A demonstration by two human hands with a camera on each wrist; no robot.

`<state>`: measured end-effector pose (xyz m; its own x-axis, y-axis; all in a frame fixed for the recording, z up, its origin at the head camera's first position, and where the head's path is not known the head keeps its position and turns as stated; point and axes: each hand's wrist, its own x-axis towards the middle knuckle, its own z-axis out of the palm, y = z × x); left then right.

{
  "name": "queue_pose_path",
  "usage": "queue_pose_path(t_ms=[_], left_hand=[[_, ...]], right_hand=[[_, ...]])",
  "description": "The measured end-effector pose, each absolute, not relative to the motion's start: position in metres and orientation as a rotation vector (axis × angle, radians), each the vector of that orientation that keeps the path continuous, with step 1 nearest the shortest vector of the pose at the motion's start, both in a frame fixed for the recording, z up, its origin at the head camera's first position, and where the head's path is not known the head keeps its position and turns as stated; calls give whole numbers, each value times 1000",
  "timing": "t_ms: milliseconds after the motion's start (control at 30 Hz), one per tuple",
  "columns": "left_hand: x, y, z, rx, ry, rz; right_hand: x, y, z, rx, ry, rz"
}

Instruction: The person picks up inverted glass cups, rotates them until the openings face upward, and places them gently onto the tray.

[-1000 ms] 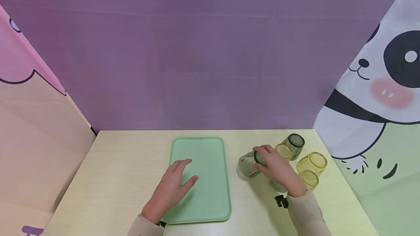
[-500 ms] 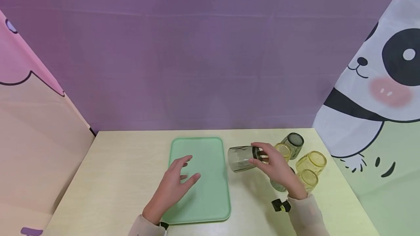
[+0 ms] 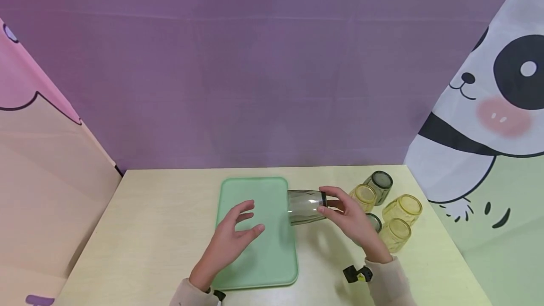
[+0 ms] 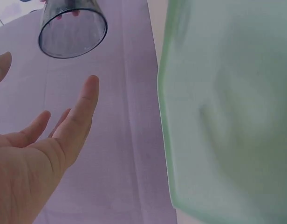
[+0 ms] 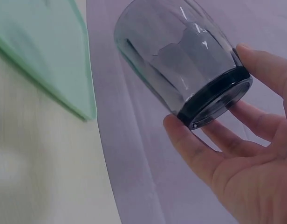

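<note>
A grey glass cup (image 3: 305, 207) lies sideways in the air at the right edge of the green tray (image 3: 272, 259). My right hand (image 3: 350, 218) grips it by its thick dark base, thumb and fingers on opposite sides, as the right wrist view shows with the cup (image 5: 181, 56) tilted. The cup's open mouth points left, toward my left hand (image 3: 229, 240). That hand hovers above the tray with fingers spread and nothing in them. In the left wrist view the cup's rim (image 4: 72, 33) sits beyond the fingertips, apart from them.
To the right, several glasses stand upside down on the table: a grey glass (image 3: 379, 185) at the back, yellow glasses (image 3: 401, 210) beside it, and another grey glass (image 3: 374, 222) partly hidden by the right hand. A purple cloth (image 3: 263, 84) hangs behind the table.
My right hand has lifted the grey cup, turned it from tilted to lying sideways, and carried it left to the tray's edge. The left hand has shifted slightly right, still empty.
</note>
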<state>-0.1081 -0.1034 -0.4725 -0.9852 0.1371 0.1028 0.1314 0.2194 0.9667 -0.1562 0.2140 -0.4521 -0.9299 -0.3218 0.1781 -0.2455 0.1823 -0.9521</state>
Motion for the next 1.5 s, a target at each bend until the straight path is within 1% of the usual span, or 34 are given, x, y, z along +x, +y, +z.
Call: queue_pose_path(t_ms=[400,600,1000,1500], left_hand=[[-110,-96,-467,234,2290,2119],[-109,-87,-466,296,2163,2220],[-110,-72,-467,416,2109,2300],[-112,-69,-464,386,2063,2337]], right_hand=[[-151,202,-459,-607,2046,-2131],[-148,193,-464,-657,1866,-2215],[-147,183,-469,-705,1780,-2258],[-144,179,-468,-686,1789,-2231]])
